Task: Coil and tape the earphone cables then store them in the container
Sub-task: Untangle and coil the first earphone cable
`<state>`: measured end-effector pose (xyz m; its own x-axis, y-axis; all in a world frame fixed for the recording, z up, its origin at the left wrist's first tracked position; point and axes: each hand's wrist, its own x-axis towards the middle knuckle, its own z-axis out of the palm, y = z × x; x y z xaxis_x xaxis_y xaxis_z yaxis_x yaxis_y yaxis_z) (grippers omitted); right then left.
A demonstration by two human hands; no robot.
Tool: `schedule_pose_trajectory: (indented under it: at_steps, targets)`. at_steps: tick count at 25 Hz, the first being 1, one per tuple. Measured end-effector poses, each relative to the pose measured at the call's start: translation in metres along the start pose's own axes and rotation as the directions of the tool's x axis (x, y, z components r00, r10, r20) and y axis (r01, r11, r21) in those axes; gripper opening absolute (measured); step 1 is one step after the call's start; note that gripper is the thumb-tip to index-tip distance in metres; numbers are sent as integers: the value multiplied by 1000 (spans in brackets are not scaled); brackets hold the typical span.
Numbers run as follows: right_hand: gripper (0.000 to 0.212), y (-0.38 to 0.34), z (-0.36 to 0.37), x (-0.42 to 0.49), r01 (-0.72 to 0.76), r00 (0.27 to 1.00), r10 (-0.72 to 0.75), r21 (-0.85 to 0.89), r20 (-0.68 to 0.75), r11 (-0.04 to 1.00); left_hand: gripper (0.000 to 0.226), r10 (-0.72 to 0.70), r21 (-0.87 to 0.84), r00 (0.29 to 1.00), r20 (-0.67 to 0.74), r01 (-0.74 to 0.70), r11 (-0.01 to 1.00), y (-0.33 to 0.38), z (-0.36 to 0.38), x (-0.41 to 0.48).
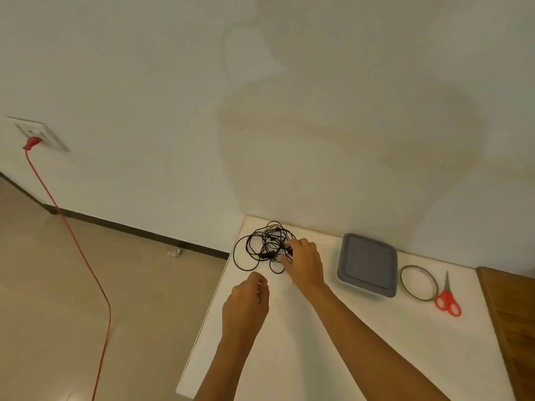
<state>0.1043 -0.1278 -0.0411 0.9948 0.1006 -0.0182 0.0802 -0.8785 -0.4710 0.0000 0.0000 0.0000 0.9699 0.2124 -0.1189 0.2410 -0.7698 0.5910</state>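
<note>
- Lying along the back of the white worktop [318, 357], to the right of the hands, are a shallow container [367, 264] with its grey lid on, a thin tape roll [419, 283] flat just beside it, and red-handled scissors [447, 299] whose handles touch the roll's right rim.
- A wooden surface [509, 319] borders the worktop on the far right.
- Off the left edge, a red cord [86, 270] runs from a plug in the wall socket [40, 134] down across the tiled floor [58, 314]; a small white scrap [173, 253] lies by the dark skirting.
- The earphone cables [267, 247] sit as one loose black tangle at the worktop's back left corner, close to the wall, well apart from the container.
- Nothing lies between the tangle and the container except the right hand [305, 266].
- That hand reaches forward, palm down, its fingers [292, 243] curled into the tangle's right side, thumb and forefinger pinching a dark piece of the cables.
- The left hand [246, 302] hovers nearer the body, just short of the tangle, knuckles up and fingers curled under; whether they hold a strand I cannot tell.
</note>
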Motion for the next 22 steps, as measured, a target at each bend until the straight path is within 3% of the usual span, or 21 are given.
schedule_pose_trajectory:
  at_steps: [2,5,8,10,12,15,17,20,22]
  targets:
    - [24,-3,-6,0,-64,997,64,8,-38,998,17,-32,-19,999,-4,32,999,0,-3,-4]
    - [16,-13,-32,-6,-55,994,72,197,-81,979,19,-47,-83,999,-5,46,995,8,-13,-7]
    - [16,-24,-87,-17,-57,994,102,581,-46,812,30,-15,-223,998,-60,1,975,37,-35,-2]
    - [16,-32,-120,-26,-69,998,48,700,49,711,45,57,-308,994,-93,-83,948,60,-48,1]
    - [16,-41,-151,-39,-75,991,-33,745,130,663,51,132,-342,987,-89,-154,927,81,-61,2]
    - [12,-54,-191,-58,-116,979,-73,815,190,568,29,173,-317,983,-62,-184,930,97,-71,0]
    - [11,-59,-211,-66,-107,986,-47,822,160,559,14,170,-300,984,-44,-175,938,103,-75,-6]
    - [2,-71,-234,-82,-53,995,-36,804,93,592,12,173,-302,984,-47,-179,936,106,-82,-16]
    - [3,-83,-252,-95,-16,999,-29,868,35,497,10,191,-265,981,-27,-191,945,104,-86,-21]
